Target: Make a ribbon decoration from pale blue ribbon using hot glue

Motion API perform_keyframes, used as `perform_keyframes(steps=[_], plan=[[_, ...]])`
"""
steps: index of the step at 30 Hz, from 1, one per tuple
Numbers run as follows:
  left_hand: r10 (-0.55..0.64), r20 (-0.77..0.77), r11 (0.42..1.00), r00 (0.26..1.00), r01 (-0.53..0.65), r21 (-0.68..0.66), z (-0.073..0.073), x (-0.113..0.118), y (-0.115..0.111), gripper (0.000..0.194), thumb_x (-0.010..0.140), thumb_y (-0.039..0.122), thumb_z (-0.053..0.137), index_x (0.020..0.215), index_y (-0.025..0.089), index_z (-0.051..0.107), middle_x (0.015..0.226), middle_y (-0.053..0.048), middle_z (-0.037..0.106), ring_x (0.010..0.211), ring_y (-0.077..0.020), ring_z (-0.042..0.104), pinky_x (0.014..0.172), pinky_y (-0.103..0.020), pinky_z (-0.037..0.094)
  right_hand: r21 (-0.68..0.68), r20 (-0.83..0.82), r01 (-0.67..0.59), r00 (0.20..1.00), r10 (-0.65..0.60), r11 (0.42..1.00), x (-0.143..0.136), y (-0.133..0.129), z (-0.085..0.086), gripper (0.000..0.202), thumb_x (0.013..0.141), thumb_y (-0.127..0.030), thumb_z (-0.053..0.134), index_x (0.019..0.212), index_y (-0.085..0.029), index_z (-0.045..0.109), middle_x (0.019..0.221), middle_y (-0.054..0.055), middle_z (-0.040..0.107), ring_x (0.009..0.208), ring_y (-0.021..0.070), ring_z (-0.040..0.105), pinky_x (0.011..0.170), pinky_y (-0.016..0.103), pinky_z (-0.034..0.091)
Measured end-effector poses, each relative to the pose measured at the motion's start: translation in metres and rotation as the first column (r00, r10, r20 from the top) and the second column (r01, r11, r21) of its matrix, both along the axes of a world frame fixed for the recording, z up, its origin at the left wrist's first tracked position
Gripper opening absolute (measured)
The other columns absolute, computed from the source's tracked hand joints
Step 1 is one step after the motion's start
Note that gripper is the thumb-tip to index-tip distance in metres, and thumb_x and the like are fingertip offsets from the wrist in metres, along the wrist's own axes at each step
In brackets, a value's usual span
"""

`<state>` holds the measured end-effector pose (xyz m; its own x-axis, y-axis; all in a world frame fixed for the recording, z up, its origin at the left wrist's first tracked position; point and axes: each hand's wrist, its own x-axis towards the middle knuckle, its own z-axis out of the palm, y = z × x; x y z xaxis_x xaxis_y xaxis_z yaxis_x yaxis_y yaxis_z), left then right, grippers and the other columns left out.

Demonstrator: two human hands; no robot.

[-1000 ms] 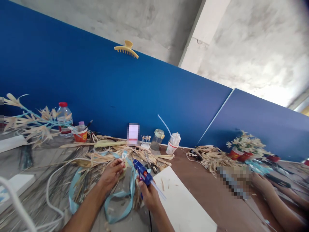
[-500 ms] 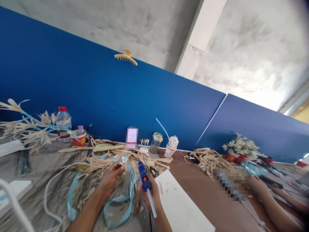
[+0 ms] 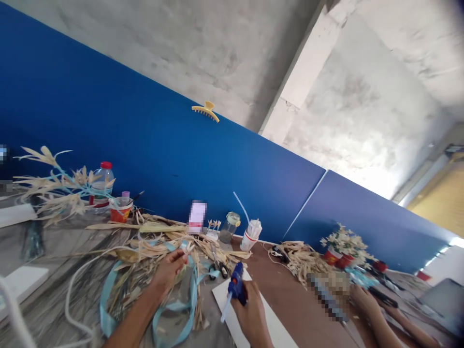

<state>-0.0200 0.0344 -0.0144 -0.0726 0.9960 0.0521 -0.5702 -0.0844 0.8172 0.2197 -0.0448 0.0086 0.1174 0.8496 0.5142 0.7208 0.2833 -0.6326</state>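
My left hand (image 3: 170, 271) is closed in a pinch on a small pale flower (image 3: 188, 248), apparently of dried husk; the fingers cover part of it. My right hand (image 3: 251, 309) grips a blue glue gun (image 3: 237, 284) with a translucent glue stick (image 3: 226, 308) jutting from its rear. The gun is over a white board (image 3: 270, 316), its nozzle pointing away from me. Scissors (image 3: 218, 270) with dark handles lie between my hands. Light-blue ribbon (image 3: 194, 290) loops on the table below my left hand, amid dried husk strips (image 3: 152, 244).
At the back stand a phone (image 3: 196, 217), a glass jar (image 3: 229, 227) and a paper cup (image 3: 250, 237). On the left are a red cup (image 3: 121, 212), a bottle (image 3: 103, 181) and a husk-flower branch (image 3: 65, 181). A white cable (image 3: 70, 290) crosses the left. Another person's hands (image 3: 366, 302) work at right.
My right hand has moved right with the glue gun, away from my left hand, uncovering the scissors. My left hand stays nearly in place. The view has tilted and shifted.
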Motion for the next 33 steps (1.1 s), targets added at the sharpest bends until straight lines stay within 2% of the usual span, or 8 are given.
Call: perform_keyframes(steps=[3,8,16,21,23,25,28,33], plan=[[0.004,-0.045,1.000,0.999,-0.003,0.025,0.000,0.000,0.001,0.023,0.052,0.028,0.082,0.061,0.017,0.065,0.053,0.001,0.057,0.043,-0.0070,0.036,0.042,-0.021,0.023,-0.075,0.173,0.209,0.966,-0.194,0.975,0.030,0.003,-0.017,0.012,0.065,-0.023,0.062,0.075,-0.017,0.064,0.077,0.008,0.060,0.071,0.0242,0.060,0.065,0.032,0.047],[0.007,-0.101,0.998,0.995,-0.001,0.057,-0.005,-0.001,0.003,0.023,0.056,0.035,0.080,0.059,0.018,0.065,0.053,0.001,0.056,0.043,-0.0077,0.034,0.042,-0.022,0.024,-0.211,0.399,0.403,0.867,-0.298,0.891,0.051,0.003,-0.035,0.012,0.071,-0.025,0.058,0.076,-0.018,0.065,0.082,0.011,0.063,0.077,0.0249,0.064,0.068,0.030,0.046],[-0.027,-0.055,0.998,0.998,0.030,0.050,-0.013,-0.002,0.004,0.024,0.060,0.034,0.079,0.063,0.017,0.063,0.057,0.002,0.057,0.048,-0.0082,0.039,0.046,-0.021,0.027,-0.301,0.433,0.411,0.863,-0.261,0.861,0.055,0.003,-0.050,0.022,0.072,-0.030,0.056,0.084,-0.017,0.069,0.084,0.013,0.066,0.081,0.0278,0.067,0.069,0.033,0.047],[-0.061,-0.056,0.997,0.997,0.063,0.033,-0.004,0.000,-0.001,0.026,0.056,0.032,0.080,0.064,0.017,0.060,0.057,0.003,0.058,0.048,-0.0074,0.039,0.047,-0.021,0.027,-0.226,0.430,0.426,0.850,-0.303,0.876,0.056,0.003,-0.033,0.029,0.067,-0.027,0.062,0.093,-0.018,0.070,0.100,0.017,0.065,0.098,0.0348,0.062,0.077,0.042,0.047],[-0.062,-0.062,0.998,0.996,0.063,0.008,-0.002,0.001,-0.003,0.028,0.054,0.033,0.081,0.064,0.017,0.060,0.057,0.003,0.059,0.047,-0.0072,0.039,0.047,-0.021,0.027,-0.110,0.266,0.304,0.926,-0.267,0.946,0.042,0.005,-0.022,0.028,0.074,-0.028,0.056,0.095,-0.016,0.069,0.099,0.017,0.066,0.093,0.0301,0.063,0.080,0.040,0.048],[-0.069,-0.065,0.998,0.995,0.068,-0.007,-0.001,0.002,-0.004,0.030,0.053,0.033,0.082,0.064,0.017,0.060,0.057,0.003,0.060,0.048,-0.0072,0.039,0.048,-0.021,0.028,-0.036,0.032,0.098,0.995,-0.097,0.995,0.016,0.011,-0.015,0.027,0.079,-0.031,0.051,0.094,-0.016,0.068,0.093,0.014,0.068,0.082,0.0242,0.065,0.076,0.035,0.051],[-0.072,-0.077,0.997,0.994,0.071,-0.018,-0.003,0.001,-0.003,0.028,0.053,0.032,0.082,0.064,0.017,0.061,0.057,0.003,0.060,0.049,-0.0077,0.042,0.049,-0.021,0.029,-0.012,-0.175,-0.163,0.972,0.159,0.986,-0.036,0.025,-0.013,0.026,0.080,-0.027,0.050,0.096,-0.017,0.067,0.090,0.010,0.069,0.081,0.0210,0.065,0.074,0.031,0.053],[-0.082,-0.114,0.997,0.990,0.082,-0.004,-0.010,0.001,-0.001,0.024,0.056,0.031,0.080,0.067,0.017,0.063,0.058,0.002,0.060,0.052,-0.0101,0.046,0.052,-0.023,0.032,0.080,-0.324,-0.333,0.883,0.341,0.939,-0.102,0.047,-0.021,0.033,0.077,-0.019,0.052,0.107,-0.017,0.065,0.100,0.010,0.066,0.088,0.0202,0.063,0.079,0.032,0.052]])
